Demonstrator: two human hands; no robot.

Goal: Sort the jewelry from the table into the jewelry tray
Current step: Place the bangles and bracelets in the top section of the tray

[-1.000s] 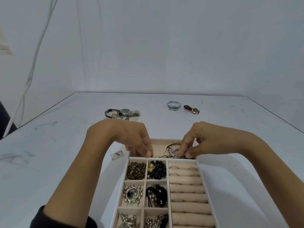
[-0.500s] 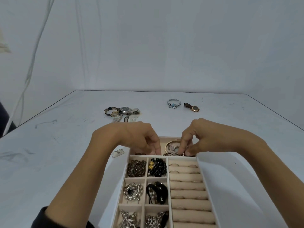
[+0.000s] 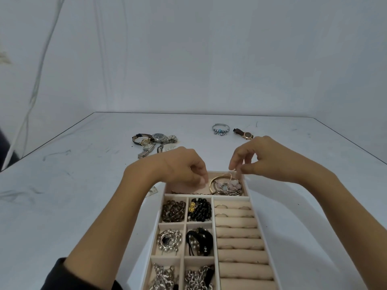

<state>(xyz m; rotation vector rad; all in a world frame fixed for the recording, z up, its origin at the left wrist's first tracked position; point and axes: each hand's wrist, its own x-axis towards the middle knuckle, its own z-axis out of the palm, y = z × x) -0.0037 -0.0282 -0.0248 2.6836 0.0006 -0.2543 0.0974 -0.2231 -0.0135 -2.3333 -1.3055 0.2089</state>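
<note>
Directly below the right hand's point(image 3: 257, 158) fingertips point(image 3: 235, 168), in the far compartment of the jewelry tray point(image 3: 259, 218), lies a heap: gold bangle point(image 3: 213, 181), pink-bead bracelet point(image 3: 232, 185), tangled silver links. Thumb and forefinger stand nearly closed, tip to tip, just above the heap and clear of it. A thin pale cord point(image 3: 231, 175) rises from the beads toward them; a pinch cannot be confirmed. Other fingers are loosely bent.

Left hand point(image 3: 182, 168): fingers curled, tips point(image 3: 201, 181) pointing down into the same compartment, just left of the bangle. Whether they hold anything cannot be told. A fine chain point(image 3: 188, 193) lies along the compartment's near wall, just nearer than those tips.

Nearer than both sets of fingers, the tray's small cells hold brown beads point(image 3: 173, 210), black beads point(image 3: 200, 209) and pearl pieces; ring rolls point(image 3: 236, 221) fill the right side.

Beyond the left knuckles, on the table point(image 3: 83, 185), well apart from the tray, is a cluster of watches point(image 3: 157, 139). Beyond the right fingers are a silver bracelet with blue beads point(image 3: 219, 129) and, beside it, a brown-strap watch point(image 3: 244, 133).
</note>
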